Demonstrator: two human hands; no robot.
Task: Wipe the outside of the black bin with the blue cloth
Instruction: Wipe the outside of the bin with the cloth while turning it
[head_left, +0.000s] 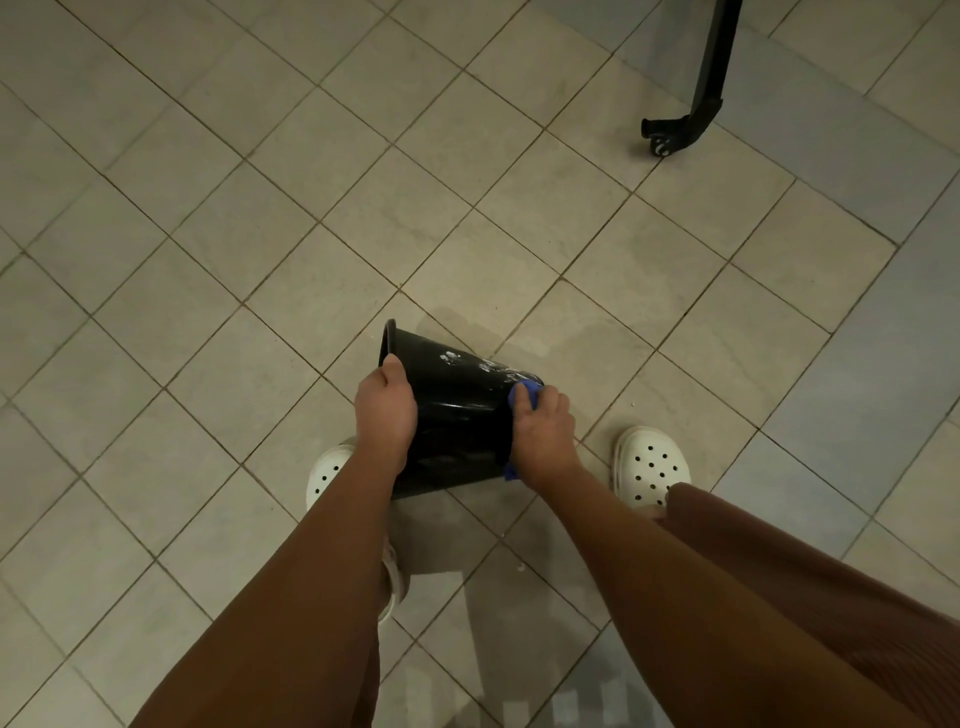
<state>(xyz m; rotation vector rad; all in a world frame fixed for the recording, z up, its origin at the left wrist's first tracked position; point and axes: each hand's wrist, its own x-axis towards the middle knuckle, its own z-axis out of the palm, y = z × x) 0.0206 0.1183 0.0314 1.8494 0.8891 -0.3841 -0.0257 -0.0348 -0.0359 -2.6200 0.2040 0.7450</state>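
Note:
A glossy black bin (457, 410) is tipped on its side over the tiled floor, its open rim pointing to the left. White foam smears mark its upper wall near the base. My left hand (387, 410) grips the bin near the rim, thumb on top. My right hand (543, 431) holds a bunched blue cloth (523, 392) against the bin's base end; a corner of the cloth shows below the wrist.
Beige floor tiles (260, 208) run diagonally all around. My white perforated clogs (652, 465) stand either side of the bin. A black stand leg with a caster (675, 130) is at the far right. A damp patch lies on the tile beyond the bin.

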